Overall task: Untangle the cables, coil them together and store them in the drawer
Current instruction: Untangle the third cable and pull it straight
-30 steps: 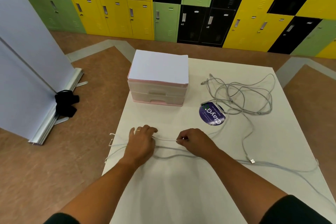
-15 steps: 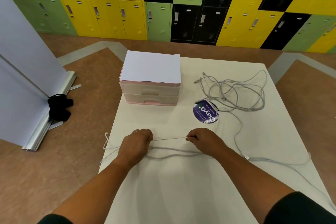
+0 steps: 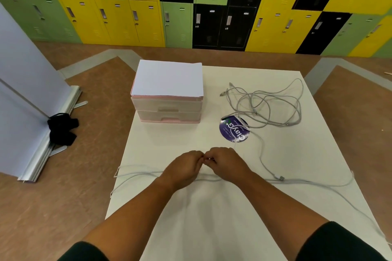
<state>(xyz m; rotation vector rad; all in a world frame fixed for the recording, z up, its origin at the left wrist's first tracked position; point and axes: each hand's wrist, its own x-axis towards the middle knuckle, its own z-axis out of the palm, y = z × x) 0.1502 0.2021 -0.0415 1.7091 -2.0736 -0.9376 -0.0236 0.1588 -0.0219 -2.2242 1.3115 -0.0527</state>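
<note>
Biggest thing in view is the wall of green, yellow and black lockers [image 3: 212, 6] at the back, with brown floor [image 3: 84, 186] in front of it. A white panel [image 3: 21, 82] stands on the left. We're at a white tabletop [image 3: 212, 229]. A small pink drawer unit [image 3: 167, 99] with a white top sits at the far left of it, and both its drawers are closed.

To the right of the unit is a loose pile of tangled cables [image 3: 269, 106], well apart from our hands. Closer to us, the stretched cables [image 3: 140, 172] run across the tabletop from the left edge to the right one, passing under both hands.

Our left hand [image 3: 183, 170] and right hand [image 3: 228, 163] meet knuckle to knuckle in the middle. Both grips are curled tight. It's blurry there, but each grip looks pinched on a thin strand of the stretched cables.

There's a round purple sticker [image 3: 234, 129] between the drawer unit and the tangle. A black bundle [image 3: 62, 128] lies on the floor by the panel's foot. A small plug [image 3: 281, 178] lies right of our right wrist.
</note>
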